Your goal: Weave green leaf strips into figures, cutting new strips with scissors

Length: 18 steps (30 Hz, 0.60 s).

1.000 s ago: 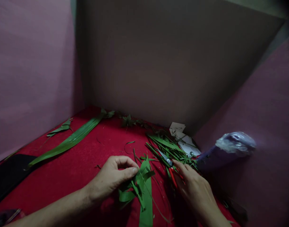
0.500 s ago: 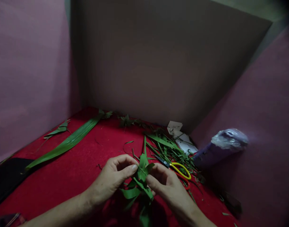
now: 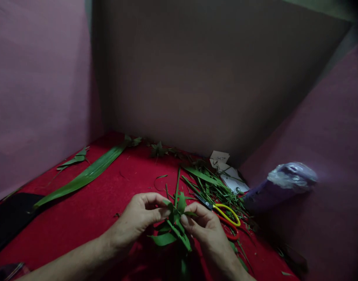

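Observation:
A folded green leaf piece (image 3: 176, 224), with several pointed strips sticking out, is held between both hands above the red cloth (image 3: 108, 214). My left hand (image 3: 144, 212) pinches a strip at its upper left between thumb and index finger. From the other side, my right hand (image 3: 204, 222) grips the right part of the piece, thumb and fingertips pressed together. Just beyond the right hand lie scissors (image 3: 225, 214) with one yellow and one red handle. The underside of the leaf piece is in shadow.
A long broad leaf (image 3: 85, 175) lies at the left, by a black flat object (image 3: 12, 222). Cut leaf scraps (image 3: 211, 181) are heaped beyond the scissors, near white papers (image 3: 233, 179). A purple plastic-wrapped package (image 3: 280, 187) leans on the right wall. Walls enclose three sides.
Both hands still hold the leaf piece. Its upper strips have been spread apart, with one now upright between the hands. The view has shifted slightly.

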Motion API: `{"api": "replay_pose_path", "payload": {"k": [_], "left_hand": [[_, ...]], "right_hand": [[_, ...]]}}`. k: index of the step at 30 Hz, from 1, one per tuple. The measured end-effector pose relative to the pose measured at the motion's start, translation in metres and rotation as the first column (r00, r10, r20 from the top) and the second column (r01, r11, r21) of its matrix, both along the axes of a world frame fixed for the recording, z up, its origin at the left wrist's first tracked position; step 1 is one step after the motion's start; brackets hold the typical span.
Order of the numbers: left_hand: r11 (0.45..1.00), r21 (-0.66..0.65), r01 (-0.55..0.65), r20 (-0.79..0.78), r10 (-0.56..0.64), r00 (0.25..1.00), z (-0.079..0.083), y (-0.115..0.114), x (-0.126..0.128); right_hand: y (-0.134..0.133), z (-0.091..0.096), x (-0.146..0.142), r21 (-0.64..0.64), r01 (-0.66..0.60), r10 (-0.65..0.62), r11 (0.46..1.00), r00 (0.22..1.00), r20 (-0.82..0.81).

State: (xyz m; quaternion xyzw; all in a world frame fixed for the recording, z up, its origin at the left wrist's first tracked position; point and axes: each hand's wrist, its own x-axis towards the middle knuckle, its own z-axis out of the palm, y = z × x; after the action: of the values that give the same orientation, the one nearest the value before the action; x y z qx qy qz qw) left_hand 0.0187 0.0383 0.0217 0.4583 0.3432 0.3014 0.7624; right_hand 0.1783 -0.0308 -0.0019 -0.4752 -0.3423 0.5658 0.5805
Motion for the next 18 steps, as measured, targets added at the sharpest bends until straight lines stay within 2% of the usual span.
{"api": "replay_pose_path", "payload": {"k": [4,8,13,18], "left_hand": [[0.999,0.021,0.024,-0.093,-0.022,0.995,-0.0039,0.0045,0.001],[0.999,0.036,0.005,-0.174,0.001,0.985,-0.0066,0.0066,0.0021],[0.998,0.069,-0.011,-0.22,0.026,0.975,-0.0042,0.0046,0.0029],[0.995,0.098,0.028,-0.231,-0.005,0.973,-0.0078,0.006,0.0019]], "right_hand": [[-0.0002,0.0013,-0.0011,-0.022,-0.032,0.032,0.999,0.999,-0.023],[0.0007,0.0033,0.0018,-0.056,-0.033,0.036,0.998,0.997,0.07],[0.0024,0.0014,0.0049,-0.007,-0.047,0.048,0.999,0.99,0.132],[0.0036,0.0056,0.0043,-0.009,-0.04,0.041,0.999,0.982,0.187]]}}
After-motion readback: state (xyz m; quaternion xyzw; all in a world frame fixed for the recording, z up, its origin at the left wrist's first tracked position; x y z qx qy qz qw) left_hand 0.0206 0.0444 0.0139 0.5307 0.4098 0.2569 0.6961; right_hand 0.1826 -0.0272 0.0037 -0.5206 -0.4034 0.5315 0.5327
